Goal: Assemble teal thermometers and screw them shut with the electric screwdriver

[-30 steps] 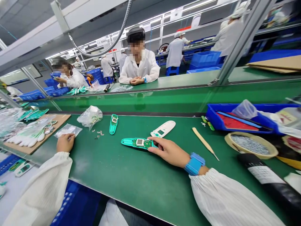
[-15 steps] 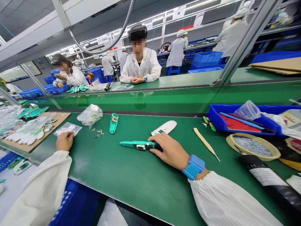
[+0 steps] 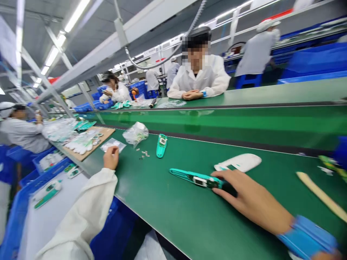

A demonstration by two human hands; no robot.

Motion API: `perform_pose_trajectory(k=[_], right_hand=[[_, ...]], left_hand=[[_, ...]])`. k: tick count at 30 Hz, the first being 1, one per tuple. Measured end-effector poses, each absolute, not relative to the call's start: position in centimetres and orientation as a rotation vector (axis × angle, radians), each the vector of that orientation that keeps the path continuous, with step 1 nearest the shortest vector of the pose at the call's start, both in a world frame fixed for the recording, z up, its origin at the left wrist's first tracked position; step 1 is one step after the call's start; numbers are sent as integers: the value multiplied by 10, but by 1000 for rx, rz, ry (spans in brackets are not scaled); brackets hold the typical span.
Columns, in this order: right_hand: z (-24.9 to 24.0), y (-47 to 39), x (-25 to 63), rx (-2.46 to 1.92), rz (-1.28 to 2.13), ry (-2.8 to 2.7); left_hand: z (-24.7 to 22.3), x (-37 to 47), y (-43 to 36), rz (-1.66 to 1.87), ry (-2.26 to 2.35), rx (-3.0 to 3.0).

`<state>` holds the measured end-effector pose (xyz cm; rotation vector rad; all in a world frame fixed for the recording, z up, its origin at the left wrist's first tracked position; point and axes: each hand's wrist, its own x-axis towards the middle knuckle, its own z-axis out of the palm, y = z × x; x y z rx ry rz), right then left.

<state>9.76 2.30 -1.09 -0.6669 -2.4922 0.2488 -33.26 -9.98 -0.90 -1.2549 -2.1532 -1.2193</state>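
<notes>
view has swung left, so the teal shell [image 3: 187, 176] now sits right of centre in the frame, tipped from face-up toward its edge, board harder to see. right hand [image 3: 252, 198] still pinches its near end above the desk [image 3: 157, 206], white cover [image 3: 248, 162] just behind. left hand [image 3: 111, 157] at clear bag [image 3: 121, 145], fingertips close together, can't tell if gripping

Passage along tabletop's [image 3: 173, 213] near side; beyond, held teal casing [image 3: 189, 177], white shell [image 3: 247, 163], crumpled bag [image 3: 136, 134] obstruct.
</notes>
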Motion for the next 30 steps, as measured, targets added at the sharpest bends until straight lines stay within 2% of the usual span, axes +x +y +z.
perform_pose_trajectory(k=[13, 25, 30], right_hand=[[-12, 28, 97, -753, 324, -2448], [-7, 17, 96, -882, 537, -2476], [-6, 13, 95, -917, 439, -2510]], left_hand=[[16, -191, -111, -1822, -1665, -1704], [24, -140, -107, -2075, -1742, -1929], [25, -113, -91, -2142, -1874, -2125]])
